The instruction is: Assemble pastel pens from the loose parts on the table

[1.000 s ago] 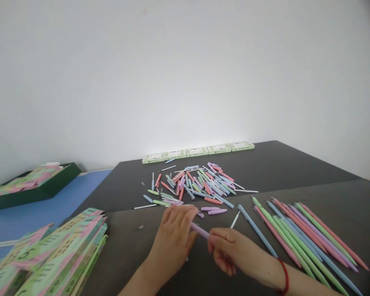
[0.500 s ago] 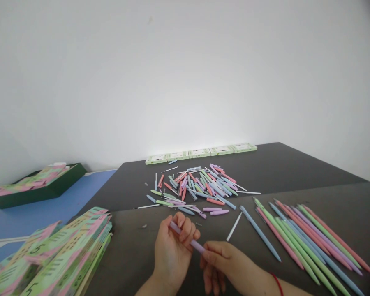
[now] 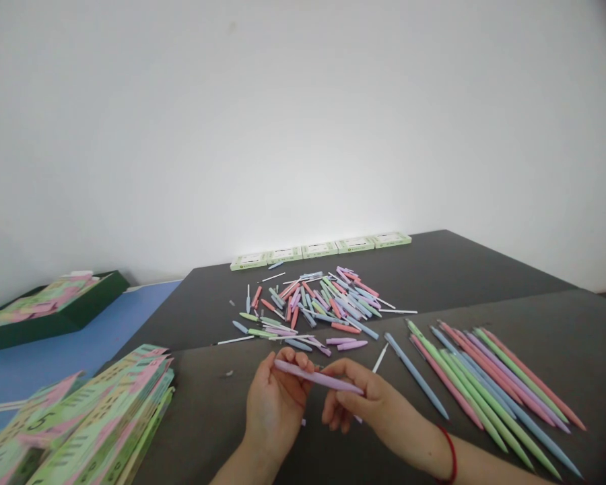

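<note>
A light purple pen barrel (image 3: pixel 318 378) lies slantwise between my hands, its pointed end to the right. My left hand (image 3: pixel 275 407) has its fingers curled round the upper left end, palm turned up. At the pointed end, my right hand (image 3: pixel 371 397) grips the barrel between thumb and fingers. Small purple bits show under my hands; I cannot tell whether they are held or lie on the table. Just beyond my right hand is a white refill (image 3: pixel 380 358), and beside it a blue pen (image 3: pixel 417 376).
A heap of pastel pen parts (image 3: pixel 328 303) and refills covers the middle of the dark table (image 3: pixel 485 269). Several whole pens (image 3: pixel 489 397) lie side by side at right. Flat green boxes (image 3: pixel 320 250) line the back. Printed packets (image 3: pixel 95 411) and a dark green box (image 3: pixel 55 327) stand left.
The purple barrel has swung to a flatter slant, and its pointed end now shows. My right hand has moved up and to the right along it. The view has shifted slightly.
</note>
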`<action>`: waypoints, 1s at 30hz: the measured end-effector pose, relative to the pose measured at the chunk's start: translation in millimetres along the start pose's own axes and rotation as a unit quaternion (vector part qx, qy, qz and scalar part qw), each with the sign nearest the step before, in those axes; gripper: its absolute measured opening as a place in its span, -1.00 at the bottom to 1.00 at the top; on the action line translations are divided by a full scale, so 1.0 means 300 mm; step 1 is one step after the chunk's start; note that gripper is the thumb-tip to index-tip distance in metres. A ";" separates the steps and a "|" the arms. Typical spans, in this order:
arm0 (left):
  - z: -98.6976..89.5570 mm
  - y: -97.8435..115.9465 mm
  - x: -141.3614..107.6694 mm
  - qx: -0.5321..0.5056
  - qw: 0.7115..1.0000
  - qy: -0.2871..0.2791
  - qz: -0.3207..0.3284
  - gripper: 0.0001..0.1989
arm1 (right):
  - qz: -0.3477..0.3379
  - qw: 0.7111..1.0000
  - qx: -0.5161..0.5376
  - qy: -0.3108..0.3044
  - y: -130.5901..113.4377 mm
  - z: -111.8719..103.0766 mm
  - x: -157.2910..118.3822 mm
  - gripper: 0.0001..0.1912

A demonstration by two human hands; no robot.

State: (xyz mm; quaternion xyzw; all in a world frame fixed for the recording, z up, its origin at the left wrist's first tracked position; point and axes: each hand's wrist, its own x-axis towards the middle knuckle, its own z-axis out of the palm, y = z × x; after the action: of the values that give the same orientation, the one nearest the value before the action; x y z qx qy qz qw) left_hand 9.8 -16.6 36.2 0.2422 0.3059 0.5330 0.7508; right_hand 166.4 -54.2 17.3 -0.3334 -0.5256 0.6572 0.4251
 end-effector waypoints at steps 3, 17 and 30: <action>-0.019 -0.015 0.005 -0.019 1.000 -0.019 -0.012 -0.74 | -0.033 0.997 -0.049 0.052 -0.014 0.008 -0.005 -0.80; -0.062 -0.062 0.020 0.076 0.994 0.036 -0.070 -0.76 | -0.164 0.936 -0.268 0.161 -0.083 -0.019 -0.024 -0.90; -0.042 0.045 0.008 0.303 0.942 0.017 0.146 -0.72 | -0.127 0.976 0.018 0.179 -0.048 -0.041 0.020 -0.77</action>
State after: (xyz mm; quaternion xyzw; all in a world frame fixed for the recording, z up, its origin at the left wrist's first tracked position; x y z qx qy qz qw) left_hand -7.5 -9.5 36.3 0.4909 0.4270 0.5233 0.5503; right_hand 177.8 -42.4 28.6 -0.3680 -0.4671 0.5373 0.5981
